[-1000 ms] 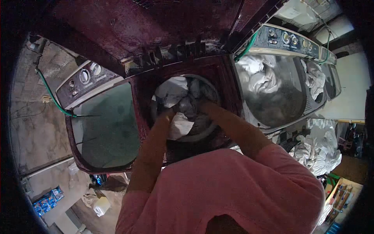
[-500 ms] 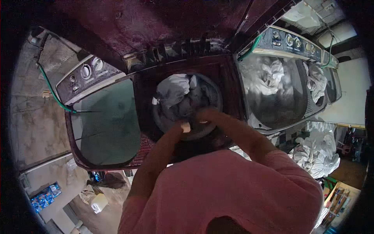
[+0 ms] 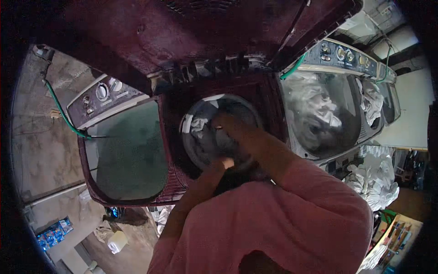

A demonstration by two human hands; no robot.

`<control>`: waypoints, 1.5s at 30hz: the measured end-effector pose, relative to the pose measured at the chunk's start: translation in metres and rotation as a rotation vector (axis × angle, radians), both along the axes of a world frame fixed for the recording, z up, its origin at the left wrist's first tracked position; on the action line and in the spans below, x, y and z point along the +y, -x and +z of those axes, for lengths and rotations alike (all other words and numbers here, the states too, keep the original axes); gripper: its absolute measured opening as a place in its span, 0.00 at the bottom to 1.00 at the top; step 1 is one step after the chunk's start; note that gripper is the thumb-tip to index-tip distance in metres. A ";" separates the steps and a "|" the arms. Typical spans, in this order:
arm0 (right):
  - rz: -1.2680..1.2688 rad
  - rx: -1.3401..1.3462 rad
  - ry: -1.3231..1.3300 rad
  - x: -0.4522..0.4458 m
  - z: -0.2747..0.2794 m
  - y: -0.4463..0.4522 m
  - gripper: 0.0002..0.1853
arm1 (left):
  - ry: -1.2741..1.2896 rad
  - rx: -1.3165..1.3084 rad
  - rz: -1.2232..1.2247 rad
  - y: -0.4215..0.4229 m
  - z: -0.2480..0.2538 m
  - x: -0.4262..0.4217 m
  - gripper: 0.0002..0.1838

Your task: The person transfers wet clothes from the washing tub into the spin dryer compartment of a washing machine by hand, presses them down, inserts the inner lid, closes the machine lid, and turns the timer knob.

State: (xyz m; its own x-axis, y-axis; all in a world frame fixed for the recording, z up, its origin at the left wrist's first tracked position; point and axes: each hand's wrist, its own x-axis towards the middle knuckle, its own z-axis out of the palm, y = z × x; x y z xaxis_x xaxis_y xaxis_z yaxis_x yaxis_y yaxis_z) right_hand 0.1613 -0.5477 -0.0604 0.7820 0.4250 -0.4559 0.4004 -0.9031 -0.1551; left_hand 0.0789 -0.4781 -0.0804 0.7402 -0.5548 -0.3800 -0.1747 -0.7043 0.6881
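Note:
A round spin tub (image 3: pixel 186 148) sits in a dark maroon twin-tub washing machine, straight ahead of my body. Pale crumpled cloth (image 3: pixel 198 127) shows at the left inside it; the rest of its contents is dim. My right hand (image 3: pixel 224 121) reaches over the middle of the tub, right of that cloth, its fingers dark and blurred. At the near rim is my left hand (image 3: pixel 227 163), with its fingers mostly hidden. Whether either hand grips any cloth is not visible.
Cloudy water fills the wash tub (image 3: pixel 130 153) on the left, fed by a green hose (image 3: pixel 59 102). Another washing machine (image 3: pixel 299 137) with white cloth in water stands right. The raised maroon lid (image 3: pixel 205 36) is beyond the tub. White laundry (image 3: pixel 376 178) is piled lower right.
The large pale cloth bulging in the spin tub now shows only as a smaller patch, lower down. My right hand has moved farther in and slightly left; my left hand stays by the near rim.

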 end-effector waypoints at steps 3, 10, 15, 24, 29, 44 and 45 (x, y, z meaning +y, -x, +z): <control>-0.008 0.036 0.020 -0.011 -0.004 -0.001 0.32 | 0.004 -0.020 -0.061 0.003 -0.009 0.012 0.31; -0.083 0.144 -0.037 -0.039 -0.051 0.019 0.37 | 0.003 -0.030 -0.188 0.007 -0.041 0.102 0.36; -0.320 0.200 -0.447 -0.049 -0.105 0.051 0.36 | -0.651 -0.099 -0.222 -0.019 -0.030 0.078 0.36; -0.322 0.215 -0.320 -0.047 -0.067 0.062 0.26 | -0.727 0.207 -0.419 -0.024 -0.032 0.072 0.34; -0.088 0.234 0.009 -0.033 0.002 0.063 0.18 | -0.809 0.365 -0.473 -0.021 -0.031 0.070 0.34; 0.098 0.388 0.166 -0.030 -0.002 0.080 0.13 | -1.262 2.171 -0.725 -0.125 -0.171 0.217 0.25; 0.099 0.322 0.111 -0.053 -0.025 0.094 0.13 | -1.351 2.494 -0.852 -0.129 -0.182 0.229 0.23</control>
